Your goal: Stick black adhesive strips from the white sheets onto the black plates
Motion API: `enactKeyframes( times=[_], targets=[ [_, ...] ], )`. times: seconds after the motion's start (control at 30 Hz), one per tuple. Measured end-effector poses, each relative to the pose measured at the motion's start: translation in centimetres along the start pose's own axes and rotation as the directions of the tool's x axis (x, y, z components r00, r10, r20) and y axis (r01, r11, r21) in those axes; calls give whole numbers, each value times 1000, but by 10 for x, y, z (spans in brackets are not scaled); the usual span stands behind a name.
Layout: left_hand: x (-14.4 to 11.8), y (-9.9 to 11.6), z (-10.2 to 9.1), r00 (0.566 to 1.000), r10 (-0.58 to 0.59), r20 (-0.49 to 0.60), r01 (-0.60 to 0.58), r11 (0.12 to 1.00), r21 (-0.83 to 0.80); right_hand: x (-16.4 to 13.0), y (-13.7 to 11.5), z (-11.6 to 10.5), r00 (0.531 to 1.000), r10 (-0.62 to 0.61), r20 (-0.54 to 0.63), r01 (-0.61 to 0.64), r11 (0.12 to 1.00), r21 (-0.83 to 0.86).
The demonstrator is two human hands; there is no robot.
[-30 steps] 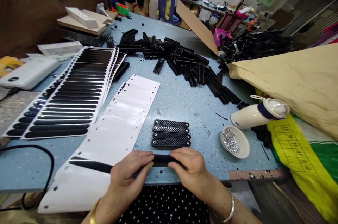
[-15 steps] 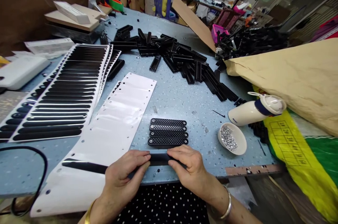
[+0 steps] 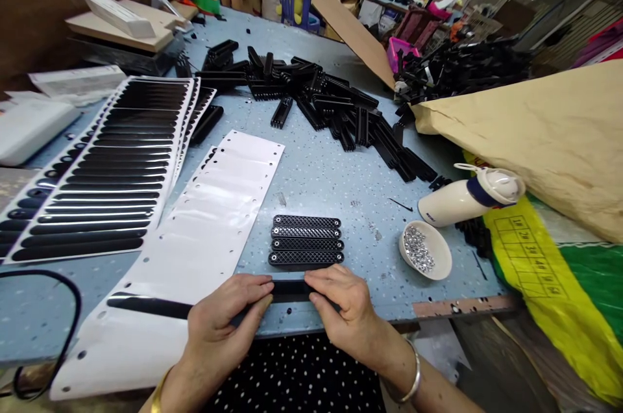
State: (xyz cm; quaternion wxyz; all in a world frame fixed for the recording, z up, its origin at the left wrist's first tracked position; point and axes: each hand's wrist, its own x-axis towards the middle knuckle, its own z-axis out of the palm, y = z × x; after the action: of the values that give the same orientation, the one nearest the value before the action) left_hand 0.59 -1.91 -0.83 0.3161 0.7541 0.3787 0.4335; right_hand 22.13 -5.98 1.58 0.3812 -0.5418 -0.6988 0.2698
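Near the table's front edge, my left hand (image 3: 231,314) and my right hand (image 3: 341,304) grip the two ends of a long black plastic strip-shaped piece (image 3: 291,291), thumbs in front and fingers on top. Its ends are hidden by my fingers. Just beyond it lie several black textured bars (image 3: 305,239) side by side, with silvery rivets at their ends. To the left, a white backing sheet (image 3: 195,225) carries one remaining black adhesive strip (image 3: 148,306) close to my left hand.
Sheets of black strips (image 3: 107,173) lie at the left. A pile of black plastic parts (image 3: 311,88) spreads across the back. On the right are a bowl of small metal pieces (image 3: 424,249), a white bottle (image 3: 467,197) and a brown paper sheet (image 3: 535,121). A black cable (image 3: 75,299) curves at lower left.
The view has shifted slightly, so everything sits a little further left and higher. Both hands keep their grip on the black piece, with little visible movement.
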Motion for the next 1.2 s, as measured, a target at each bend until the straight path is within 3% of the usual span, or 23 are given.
enactKeyframes(
  times=[0.23,0.43,0.63,0.77,0.93,1.03,1.2],
  targets=[
    [2,3,-1,1000,-14,-12,14,1000,4,-5,3,2,989,-147,-21,141,975,-170],
    [2,4,0,1000,-23,-9,23,1000,10,-10,9,5,953,-302,-10,283,903,-323],
    [2,4,0,1000,-23,-8,23,999,33,-17,14,7,942,-335,-30,299,875,-382],
    [3,3,-1,1000,-9,1,9,999,52,-25,10,-9,963,-242,-121,187,918,-350],
    [5,7,-5,999,51,16,-53,984,172,-40,15,-35,965,76,-252,-105,989,-105],
    [10,18,-7,989,147,1,-140,945,297,-42,19,-41,953,217,-212,-211,976,51],
    [24,37,14,940,316,128,-340,900,273,-32,19,-39,963,248,-103,-247,969,20]
  ],
)
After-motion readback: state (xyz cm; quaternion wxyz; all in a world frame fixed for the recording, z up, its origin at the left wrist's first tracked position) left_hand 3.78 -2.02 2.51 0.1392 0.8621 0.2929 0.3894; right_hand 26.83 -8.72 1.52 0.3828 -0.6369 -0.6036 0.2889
